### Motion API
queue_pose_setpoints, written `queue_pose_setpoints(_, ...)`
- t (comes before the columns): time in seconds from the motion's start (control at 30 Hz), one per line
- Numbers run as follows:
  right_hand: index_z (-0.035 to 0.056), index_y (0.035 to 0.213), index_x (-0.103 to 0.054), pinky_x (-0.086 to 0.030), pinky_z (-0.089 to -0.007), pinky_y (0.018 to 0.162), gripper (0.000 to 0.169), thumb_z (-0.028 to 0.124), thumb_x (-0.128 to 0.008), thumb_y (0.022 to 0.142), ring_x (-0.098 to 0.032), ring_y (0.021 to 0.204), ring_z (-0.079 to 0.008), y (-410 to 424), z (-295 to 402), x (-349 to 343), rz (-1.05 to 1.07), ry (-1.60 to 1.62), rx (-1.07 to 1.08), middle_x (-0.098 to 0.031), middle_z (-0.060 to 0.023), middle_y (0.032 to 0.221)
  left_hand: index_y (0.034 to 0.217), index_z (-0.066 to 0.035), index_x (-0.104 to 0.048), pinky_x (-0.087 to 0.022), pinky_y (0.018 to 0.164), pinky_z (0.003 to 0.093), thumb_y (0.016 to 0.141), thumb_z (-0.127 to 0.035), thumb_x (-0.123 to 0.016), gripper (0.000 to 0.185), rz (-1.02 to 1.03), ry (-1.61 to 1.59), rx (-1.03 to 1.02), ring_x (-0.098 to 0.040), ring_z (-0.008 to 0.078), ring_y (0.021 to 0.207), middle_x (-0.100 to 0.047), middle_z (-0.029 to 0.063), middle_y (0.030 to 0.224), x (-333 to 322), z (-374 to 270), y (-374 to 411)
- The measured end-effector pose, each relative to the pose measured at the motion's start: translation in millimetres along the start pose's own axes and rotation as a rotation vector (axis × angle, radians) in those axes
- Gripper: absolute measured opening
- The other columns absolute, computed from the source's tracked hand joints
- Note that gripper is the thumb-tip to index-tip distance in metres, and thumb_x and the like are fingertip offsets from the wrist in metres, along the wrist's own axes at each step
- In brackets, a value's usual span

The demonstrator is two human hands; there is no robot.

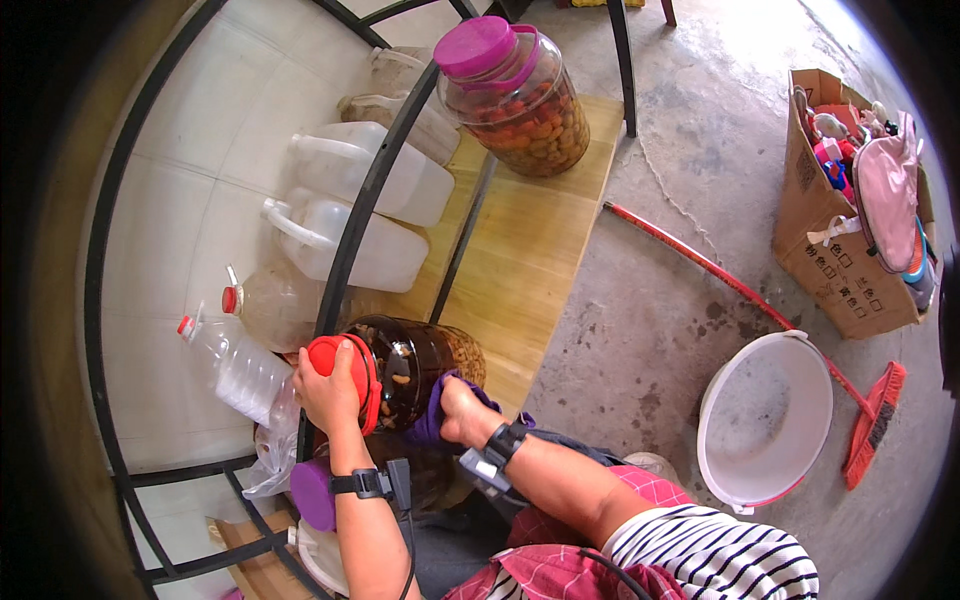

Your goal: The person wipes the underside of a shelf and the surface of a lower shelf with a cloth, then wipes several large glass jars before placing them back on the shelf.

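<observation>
My left hand grips the red lid of a large glass jar, its thumb lying across the top. Dark liquid fills the jar, with pale pieces packed toward its base. At the jar's near side my right hand holds a purple cloth against the glass. The fingers of that hand are partly hidden by the cloth. Below my wrists a jar with a purple lid is partly covered by my left forearm.
A fruit-filled jar stands farther along the wooden shelf. White plastic jugs and clear bottles line the wall behind a black metal frame. On the concrete floor are a white bucket, a red broom and a cardboard box.
</observation>
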State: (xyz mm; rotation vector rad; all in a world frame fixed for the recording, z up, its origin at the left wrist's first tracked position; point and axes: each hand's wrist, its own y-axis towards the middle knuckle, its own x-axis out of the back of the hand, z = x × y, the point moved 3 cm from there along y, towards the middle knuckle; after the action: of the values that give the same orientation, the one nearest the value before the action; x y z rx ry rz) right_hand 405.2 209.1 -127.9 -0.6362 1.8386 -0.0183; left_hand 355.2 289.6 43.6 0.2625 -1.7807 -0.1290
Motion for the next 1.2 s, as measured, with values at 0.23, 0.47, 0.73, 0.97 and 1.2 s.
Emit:
queue_pose_setpoints(0.23,-0.0008,0.102,-0.070,-0.053,-0.0518,0.088,0.046,0.033,-0.040,0.097,-0.067,0.093,-0.0387,-4,97,-14,-0.377,-0.508,0.209,-0.070,-0.0243,0.103,0.143,-0.009,-0.048,-0.040,0.106,0.0510,0.077,-0.062,-0.068,0.087,-0.010,0.020,0.011,-0.042,0.0423,0.132,-0.045,0.0222,0.144,4,-6,-3)
queue_pose_setpoints(0.47,-0.0078,0.109,-0.063,-0.035,-0.0677,0.096,0.055,0.043,-0.044,0.100,-0.045,0.125,-0.0445,-6,42,-77,-0.766,-1.496,0.844,-0.051,-0.0285,0.127,0.142,-0.010,-0.049,-0.042,0.103,0.0552,0.076,-0.063,-0.067,0.087,-0.007,0.053,0.035,-0.039,0.0417,0.135,-0.046,0.0193,0.143,5,-10,-6)
queue_pose_setpoints(0.73,-0.0087,0.077,-0.066,-0.047,-0.0503,0.067,0.045,0.029,-0.053,0.098,-0.063,0.077,-0.0460,-26,-80,10,-0.511,-1.562,0.653,-0.062,-0.0318,0.074,0.144,-0.009,-0.047,-0.042,0.103,0.0543,0.078,-0.066,-0.064,0.089,-0.002,0.071,0.011,-0.040,0.0430,0.133,-0.046,0.0208,0.143,5,-8,-5)
queue_pose_setpoints(0.97,-0.0072,0.092,-0.064,-0.049,-0.0500,0.078,0.039,0.031,-0.053,0.094,-0.063,0.090,-0.0469,-8,-54,45,-0.316,-1.810,0.412,-0.066,-0.0301,0.091,0.150,-0.009,-0.036,-0.041,0.102,0.0566,0.081,-0.071,-0.057,0.095,0.102,0.119,-0.031,-0.038,0.0478,0.133,-0.037,0.0228,0.148,8,-4,-3)
queue_pose_setpoints(1.2,0.0013,0.081,-0.070,-0.046,-0.0482,0.091,0.029,0.028,-0.063,0.087,-0.065,0.082,-0.0369,-94,-38,-38,-0.163,-2.367,0.722,-0.066,-0.0205,0.080,0.150,-0.003,-0.034,-0.038,0.105,0.0531,0.081,-0.065,-0.064,0.098,0.147,0.012,-0.282,-0.040,0.0465,0.131,-0.039,0.0267,0.144,1,14,10)
